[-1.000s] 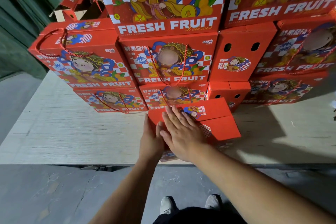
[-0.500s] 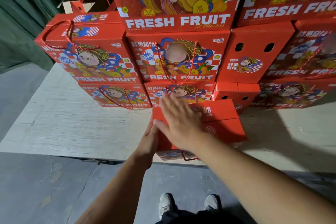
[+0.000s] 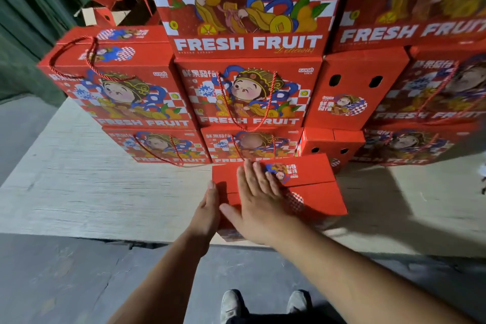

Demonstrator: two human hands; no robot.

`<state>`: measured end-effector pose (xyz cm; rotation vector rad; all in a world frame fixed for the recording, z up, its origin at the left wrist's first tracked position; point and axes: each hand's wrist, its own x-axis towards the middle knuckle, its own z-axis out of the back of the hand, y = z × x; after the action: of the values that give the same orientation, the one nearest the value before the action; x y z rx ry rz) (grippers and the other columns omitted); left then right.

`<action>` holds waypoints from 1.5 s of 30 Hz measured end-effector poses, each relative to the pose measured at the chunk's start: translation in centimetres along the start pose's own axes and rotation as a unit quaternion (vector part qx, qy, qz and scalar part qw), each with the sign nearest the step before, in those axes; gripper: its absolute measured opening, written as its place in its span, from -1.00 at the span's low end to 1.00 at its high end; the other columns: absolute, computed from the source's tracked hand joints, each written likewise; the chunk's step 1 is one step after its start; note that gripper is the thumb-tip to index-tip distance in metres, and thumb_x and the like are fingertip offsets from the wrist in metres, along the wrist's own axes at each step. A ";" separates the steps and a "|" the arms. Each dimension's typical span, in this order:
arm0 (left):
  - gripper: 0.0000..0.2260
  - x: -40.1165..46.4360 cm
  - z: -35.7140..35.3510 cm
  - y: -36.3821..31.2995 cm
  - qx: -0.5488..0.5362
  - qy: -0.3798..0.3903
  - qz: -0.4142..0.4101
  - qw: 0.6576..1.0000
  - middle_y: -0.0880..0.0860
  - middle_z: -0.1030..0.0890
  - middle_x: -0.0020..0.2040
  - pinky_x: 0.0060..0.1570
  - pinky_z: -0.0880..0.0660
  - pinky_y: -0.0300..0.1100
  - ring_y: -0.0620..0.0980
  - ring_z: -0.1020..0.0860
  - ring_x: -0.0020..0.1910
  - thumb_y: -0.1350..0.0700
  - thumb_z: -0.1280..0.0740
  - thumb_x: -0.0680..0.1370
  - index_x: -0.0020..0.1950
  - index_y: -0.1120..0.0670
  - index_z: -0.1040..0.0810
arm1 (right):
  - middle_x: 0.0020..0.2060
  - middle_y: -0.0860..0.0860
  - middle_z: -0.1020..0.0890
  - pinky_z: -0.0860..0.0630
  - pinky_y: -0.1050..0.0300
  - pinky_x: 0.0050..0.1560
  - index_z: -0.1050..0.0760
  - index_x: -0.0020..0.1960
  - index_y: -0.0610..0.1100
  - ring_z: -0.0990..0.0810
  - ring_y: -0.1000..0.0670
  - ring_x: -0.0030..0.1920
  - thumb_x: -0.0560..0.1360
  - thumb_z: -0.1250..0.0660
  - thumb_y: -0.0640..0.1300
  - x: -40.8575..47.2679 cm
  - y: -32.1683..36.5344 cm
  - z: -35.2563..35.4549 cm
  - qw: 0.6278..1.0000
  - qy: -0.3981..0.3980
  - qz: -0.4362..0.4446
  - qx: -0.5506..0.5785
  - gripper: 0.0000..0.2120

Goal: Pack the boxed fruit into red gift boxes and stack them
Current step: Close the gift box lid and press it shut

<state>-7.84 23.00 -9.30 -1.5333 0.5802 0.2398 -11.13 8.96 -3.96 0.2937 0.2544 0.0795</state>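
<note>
Fingers (image 3: 259, 179) flat atop red gift box (image 3: 315, 197), prob. closed

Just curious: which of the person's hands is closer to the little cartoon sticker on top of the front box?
Right. The right hand lies flat on the lid, fingertips touching the sticker. The left hand presses the box's left side, farther away.

1. A pale wooden platform (image 3: 79, 187) with a rough grain fills the middle ground.
2. A grey concrete floor (image 3: 65, 279), cracked in places, lies in front.
3. A dark green ribbed wall (image 3: 29, 21) stands at the left.
4. Light falls on the platform's right side.
</note>
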 end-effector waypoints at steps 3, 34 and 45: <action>-0.50 0.0 0.0 -0.3 0.025 0.010 -0.016 1.000 -0.03 -0.74 0.20 -0.08 -0.67 -0.16 -0.05 -0.71 0.15 -0.32 -0.04 0.67 0.40 -0.12 -0.57 | 0.63 0.05 0.30 0.43 0.09 0.56 0.22 0.68 -0.08 0.37 0.04 0.62 0.63 0.16 0.37 1.2 0.1 0.9 0.994 -0.076 0.067 0.032 -0.20; -0.12 -0.8 -9.5 -1.4 -0.120 -0.212 0.045 0.969 0.06 -0.37 0.60 0.48 -0.36 0.04 0.02 -0.44 0.48 -0.16 -0.51 0.52 0.69 0.01 -0.09 | 0.08 -0.06 -0.58 -0.53 -0.07 0.07 -0.48 -0.01 -0.06 -0.58 -0.19 0.08 0.52 -0.18 0.39 -0.6 -20.6 5.0 0.959 -0.149 -0.204 0.132 -0.50; -0.68 -5.2 -14.6 -3.7 -0.268 -0.086 0.250 0.926 -0.05 -0.47 -0.39 -0.58 -0.21 -0.36 -0.16 -0.20 -0.61 -0.16 -0.30 0.69 -0.13 0.03 -0.54 | -0.02 -0.05 -0.66 -0.56 0.12 -0.10 -0.60 0.09 -0.13 -0.64 -0.07 -0.04 0.55 -0.45 -0.09 2.5 -15.7 9.0 0.948 -0.017 -0.129 0.289 -0.84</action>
<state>-13.40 9.61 -2.58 -1.8361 0.8017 0.9836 -5.76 -8.19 -0.85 0.8425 0.2771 -0.2654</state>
